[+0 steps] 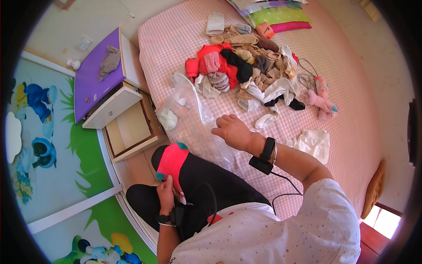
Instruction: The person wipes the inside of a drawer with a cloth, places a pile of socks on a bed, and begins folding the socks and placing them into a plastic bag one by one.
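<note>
A bright pink sock (173,160) with teal heel and toe lies across my black-trousered knee. My left hand (165,193) pinches its lower edge between thumb and fingers. My right hand (235,132) is over the bed, its fingers curled at the edge of a clear plastic bag (193,103); the fingertips are partly hidden. A white bundle (168,119) shows at the bag's left side. Beyond the bag spreads a heap of socks and stockings (263,66) in beige, white, brown and black, with a red garment (203,61) at its left.
Pink socks (323,99) lie on the checked bedsheet (347,132) at right, and white cloth (312,145) nearer me. Stacked pillows (281,17) stand at the far end. Left of the bed is a purple-topped cabinet (94,88) with an open drawer (132,127). A cable (288,193) trails from my right wrist.
</note>
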The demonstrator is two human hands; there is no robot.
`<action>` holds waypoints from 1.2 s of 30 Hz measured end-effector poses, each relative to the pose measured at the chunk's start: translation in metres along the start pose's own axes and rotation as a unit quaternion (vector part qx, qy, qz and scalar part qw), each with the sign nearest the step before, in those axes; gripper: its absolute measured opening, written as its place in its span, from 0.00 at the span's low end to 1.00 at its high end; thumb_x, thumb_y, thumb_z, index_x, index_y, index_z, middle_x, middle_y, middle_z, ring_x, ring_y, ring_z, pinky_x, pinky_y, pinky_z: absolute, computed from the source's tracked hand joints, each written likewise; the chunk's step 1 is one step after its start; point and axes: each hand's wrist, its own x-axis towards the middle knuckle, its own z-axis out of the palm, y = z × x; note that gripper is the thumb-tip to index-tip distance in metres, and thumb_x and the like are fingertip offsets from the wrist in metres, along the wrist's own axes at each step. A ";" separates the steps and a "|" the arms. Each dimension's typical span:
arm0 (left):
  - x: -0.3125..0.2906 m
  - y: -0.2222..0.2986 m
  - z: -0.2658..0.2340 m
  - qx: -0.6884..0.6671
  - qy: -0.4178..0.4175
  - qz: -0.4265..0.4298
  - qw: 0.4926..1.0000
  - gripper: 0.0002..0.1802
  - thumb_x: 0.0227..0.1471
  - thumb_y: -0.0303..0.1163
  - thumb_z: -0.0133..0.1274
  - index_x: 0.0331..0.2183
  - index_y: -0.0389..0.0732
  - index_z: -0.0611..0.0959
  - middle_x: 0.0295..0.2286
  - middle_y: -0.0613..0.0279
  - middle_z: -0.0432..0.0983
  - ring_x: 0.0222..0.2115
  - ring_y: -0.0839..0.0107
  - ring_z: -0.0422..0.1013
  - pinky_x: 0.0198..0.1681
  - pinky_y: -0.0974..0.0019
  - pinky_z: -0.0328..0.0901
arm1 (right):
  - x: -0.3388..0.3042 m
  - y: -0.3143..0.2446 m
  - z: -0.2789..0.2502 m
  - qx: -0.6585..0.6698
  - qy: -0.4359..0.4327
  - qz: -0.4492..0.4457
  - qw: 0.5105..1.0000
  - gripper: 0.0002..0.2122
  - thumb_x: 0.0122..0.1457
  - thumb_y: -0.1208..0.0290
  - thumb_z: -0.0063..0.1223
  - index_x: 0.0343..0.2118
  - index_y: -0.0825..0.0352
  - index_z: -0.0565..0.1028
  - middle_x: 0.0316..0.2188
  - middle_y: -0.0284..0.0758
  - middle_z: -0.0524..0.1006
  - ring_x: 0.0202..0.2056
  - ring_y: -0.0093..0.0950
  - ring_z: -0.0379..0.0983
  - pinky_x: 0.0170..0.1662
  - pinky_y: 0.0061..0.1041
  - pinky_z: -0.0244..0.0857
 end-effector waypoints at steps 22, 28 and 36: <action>0.002 0.005 0.005 -0.012 0.009 -0.020 1.000 0.29 0.54 0.46 0.47 0.08 0.43 0.64 0.07 0.65 0.62 0.07 0.77 0.58 0.12 0.74 0.53 | -0.003 0.067 -0.039 -0.118 0.169 0.144 0.968 0.18 0.41 0.69 0.56 0.40 0.57 0.71 0.46 0.37 0.66 0.51 0.40 0.58 0.51 0.43 0.52; 0.004 0.000 0.003 -0.006 -0.010 -0.011 1.000 0.28 0.54 0.47 0.46 0.10 0.44 0.64 0.07 0.63 0.63 0.07 0.76 0.59 0.12 0.75 0.53 | -0.057 0.125 -0.051 -0.117 0.020 0.316 0.941 0.20 0.39 0.77 0.54 0.40 0.60 0.70 0.45 0.37 0.67 0.50 0.40 0.61 0.48 0.39 0.57; 0.002 0.003 0.006 -0.009 0.000 -0.011 1.000 0.29 0.53 0.48 0.48 0.08 0.44 0.64 0.06 0.66 0.62 0.07 0.79 0.58 0.12 0.76 0.52 | -0.156 0.174 -0.089 0.169 0.247 0.335 0.893 0.09 0.52 0.83 0.42 0.35 0.68 0.73 0.30 0.29 0.75 0.34 0.20 0.69 0.37 0.22 0.64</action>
